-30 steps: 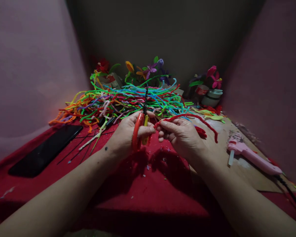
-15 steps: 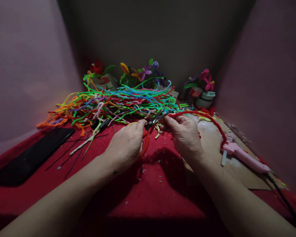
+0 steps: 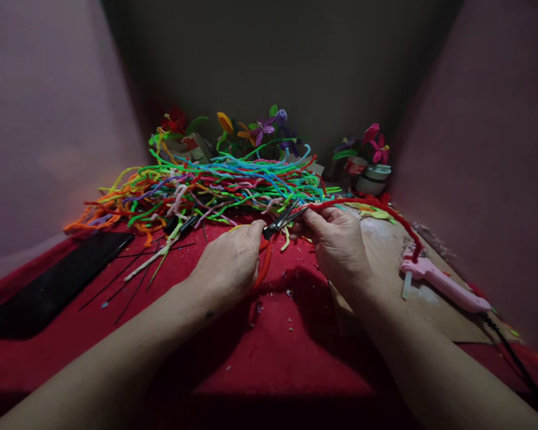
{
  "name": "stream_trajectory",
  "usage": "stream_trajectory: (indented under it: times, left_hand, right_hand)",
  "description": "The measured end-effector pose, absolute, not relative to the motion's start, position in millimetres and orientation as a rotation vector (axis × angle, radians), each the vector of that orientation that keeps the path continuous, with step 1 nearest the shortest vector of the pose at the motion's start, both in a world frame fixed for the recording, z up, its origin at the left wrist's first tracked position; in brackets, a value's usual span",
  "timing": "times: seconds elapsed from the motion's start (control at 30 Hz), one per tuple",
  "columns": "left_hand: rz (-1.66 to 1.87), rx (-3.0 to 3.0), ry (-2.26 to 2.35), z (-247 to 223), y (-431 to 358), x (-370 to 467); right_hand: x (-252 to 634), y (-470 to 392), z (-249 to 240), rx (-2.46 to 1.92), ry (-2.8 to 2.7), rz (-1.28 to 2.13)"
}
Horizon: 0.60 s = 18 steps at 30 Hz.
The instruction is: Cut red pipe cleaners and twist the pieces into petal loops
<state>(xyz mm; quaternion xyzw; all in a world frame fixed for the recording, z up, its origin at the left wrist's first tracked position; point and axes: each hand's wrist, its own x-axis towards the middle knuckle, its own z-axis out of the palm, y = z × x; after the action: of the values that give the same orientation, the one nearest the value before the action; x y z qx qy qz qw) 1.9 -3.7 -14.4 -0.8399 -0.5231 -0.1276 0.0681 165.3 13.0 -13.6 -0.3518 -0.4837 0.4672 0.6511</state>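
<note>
My left hand (image 3: 234,257) is closed around the red handles of the scissors (image 3: 278,223), whose dark blades point up and to the right, slightly apart. Right beside the blade tips, my right hand (image 3: 338,239) pinches a fuzzy red stem (image 3: 385,209) between thumb and fingers. From that pinch the stem arches rightward, its far end hanging over the head of a pink glue gun (image 3: 452,289). Exactly where the blades meet the stem is too small to make out.
A heap of colourful fuzzy stems (image 3: 233,179) lies behind my hands. At left are a black phone-like slab (image 3: 58,283) and thin dark wires (image 3: 134,292). Fuzzy flowers (image 3: 264,128) stand at the back. Under the glue gun is a brown board (image 3: 385,263).
The far end of the red stem has shifted slightly right over the glue gun. The scissor blades look a little closer together. Both hands hold nearly the same positions.
</note>
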Motion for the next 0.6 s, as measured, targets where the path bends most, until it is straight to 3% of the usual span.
stream_trajectory:
  times: [0.6]
  left_hand:
    - [-0.306, -2.578, -1.574, -11.6, -5.0, 1.0]
  right_hand:
    - [164.4, 12.4, -11.5, -0.701, -1.023, 1.227]
